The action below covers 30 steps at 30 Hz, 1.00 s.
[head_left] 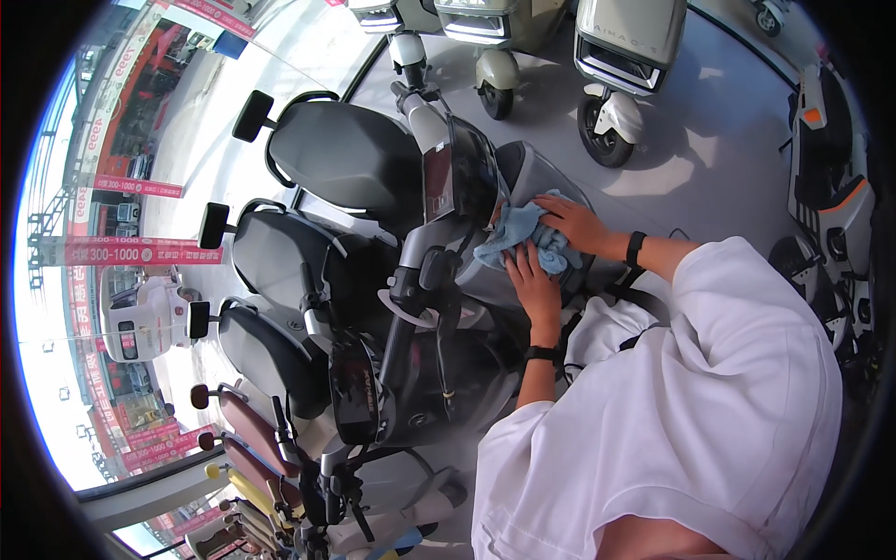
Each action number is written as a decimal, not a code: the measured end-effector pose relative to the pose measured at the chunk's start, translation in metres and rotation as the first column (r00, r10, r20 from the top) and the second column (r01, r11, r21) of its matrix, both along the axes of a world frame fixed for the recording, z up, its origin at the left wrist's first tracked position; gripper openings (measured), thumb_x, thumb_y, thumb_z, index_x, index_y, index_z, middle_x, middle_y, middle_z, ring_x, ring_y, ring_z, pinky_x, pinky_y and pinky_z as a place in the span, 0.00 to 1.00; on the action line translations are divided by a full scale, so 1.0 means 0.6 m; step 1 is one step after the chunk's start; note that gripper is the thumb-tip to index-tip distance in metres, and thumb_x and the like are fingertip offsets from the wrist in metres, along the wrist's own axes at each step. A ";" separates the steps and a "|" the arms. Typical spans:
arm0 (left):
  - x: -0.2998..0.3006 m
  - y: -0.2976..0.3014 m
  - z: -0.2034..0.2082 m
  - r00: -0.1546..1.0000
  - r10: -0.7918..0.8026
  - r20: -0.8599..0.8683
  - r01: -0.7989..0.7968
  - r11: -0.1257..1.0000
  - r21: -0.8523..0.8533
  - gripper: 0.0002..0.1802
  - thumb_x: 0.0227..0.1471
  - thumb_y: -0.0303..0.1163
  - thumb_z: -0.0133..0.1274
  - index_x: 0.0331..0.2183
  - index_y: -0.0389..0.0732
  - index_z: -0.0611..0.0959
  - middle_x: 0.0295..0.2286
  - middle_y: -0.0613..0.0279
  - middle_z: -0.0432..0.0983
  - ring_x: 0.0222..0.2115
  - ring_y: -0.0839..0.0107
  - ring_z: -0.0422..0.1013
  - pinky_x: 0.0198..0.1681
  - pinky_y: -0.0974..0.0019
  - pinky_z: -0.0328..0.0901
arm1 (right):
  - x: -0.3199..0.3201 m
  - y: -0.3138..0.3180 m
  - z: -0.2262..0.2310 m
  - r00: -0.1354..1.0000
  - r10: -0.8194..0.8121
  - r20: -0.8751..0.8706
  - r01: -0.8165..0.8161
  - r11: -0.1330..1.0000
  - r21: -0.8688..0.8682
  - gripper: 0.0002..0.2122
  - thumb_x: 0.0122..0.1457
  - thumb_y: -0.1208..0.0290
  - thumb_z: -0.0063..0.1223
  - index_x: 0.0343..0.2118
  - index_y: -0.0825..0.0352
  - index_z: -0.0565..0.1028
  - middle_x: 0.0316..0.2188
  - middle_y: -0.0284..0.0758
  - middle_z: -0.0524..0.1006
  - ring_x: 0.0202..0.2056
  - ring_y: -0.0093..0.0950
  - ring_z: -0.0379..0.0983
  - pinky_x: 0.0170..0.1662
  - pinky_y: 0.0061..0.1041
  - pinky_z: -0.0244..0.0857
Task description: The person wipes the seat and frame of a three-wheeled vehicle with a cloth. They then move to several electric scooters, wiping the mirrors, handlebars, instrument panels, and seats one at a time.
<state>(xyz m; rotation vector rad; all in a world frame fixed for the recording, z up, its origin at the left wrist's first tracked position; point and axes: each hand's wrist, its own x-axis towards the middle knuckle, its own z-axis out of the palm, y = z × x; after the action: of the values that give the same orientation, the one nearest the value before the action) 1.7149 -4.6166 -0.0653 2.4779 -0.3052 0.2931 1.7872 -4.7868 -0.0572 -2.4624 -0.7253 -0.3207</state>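
A crumpled light-blue cloth point(519, 233) lies against the grey front panel point(555, 177) of a dark electric scooter. My right hand point(571, 224) grips the cloth's upper right part, its fingers bent over the folds. Just below it, my left hand point(535, 283) holds the lower edge of the cloth, pressing it onto the panel with its fingertips. Folds of the cloth hide part of the panel. To the left of the cloth are the scooter's dark display point(439, 182) and its handlebar point(403, 299).
Black scooter seats point(350, 154) with mirrors point(252, 117) line the left, beside a large window. More scooters stand in a row toward the bottom. Beige scooters point(623, 56) face me at the top, and a white-and-black scooter point(835, 187) stands at the right.
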 end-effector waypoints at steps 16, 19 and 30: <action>0.209 -0.218 0.038 0.915 0.377 0.145 -0.393 0.913 0.105 0.36 0.41 0.32 0.61 0.54 0.38 0.71 0.51 0.49 0.67 0.55 0.44 0.60 0.58 0.44 0.55 | 0.259 -0.130 -0.016 0.900 0.341 -0.273 -0.206 0.882 0.425 0.17 0.51 0.74 0.57 0.46 0.63 0.74 0.52 0.40 0.72 0.52 0.42 0.70 0.54 0.35 0.66; 0.240 -0.255 0.047 0.897 0.418 0.143 -0.441 0.869 0.225 0.32 0.39 0.31 0.61 0.50 0.38 0.74 0.49 0.52 0.69 0.55 0.46 0.60 0.58 0.46 0.56 | 0.277 -0.156 -0.055 0.729 0.412 -0.547 -0.163 0.880 0.446 0.15 0.53 0.76 0.53 0.45 0.65 0.74 0.46 0.43 0.74 0.49 0.45 0.70 0.51 0.36 0.66; 0.198 -0.304 0.061 0.793 0.609 -0.015 -0.597 0.782 0.182 0.27 0.40 0.25 0.58 0.48 0.36 0.77 0.44 0.49 0.73 0.49 0.47 0.66 0.55 0.51 0.61 | 0.294 -0.239 -0.013 0.506 0.641 -0.577 -0.346 0.764 0.544 0.23 0.48 0.82 0.52 0.50 0.66 0.74 0.49 0.46 0.72 0.51 0.46 0.69 0.55 0.37 0.63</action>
<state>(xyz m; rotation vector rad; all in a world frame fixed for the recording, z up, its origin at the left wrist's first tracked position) 1.8340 -4.7989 -0.0288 2.6862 0.5444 0.4494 1.9637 -4.9301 -0.0648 -1.6533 -0.8615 0.7074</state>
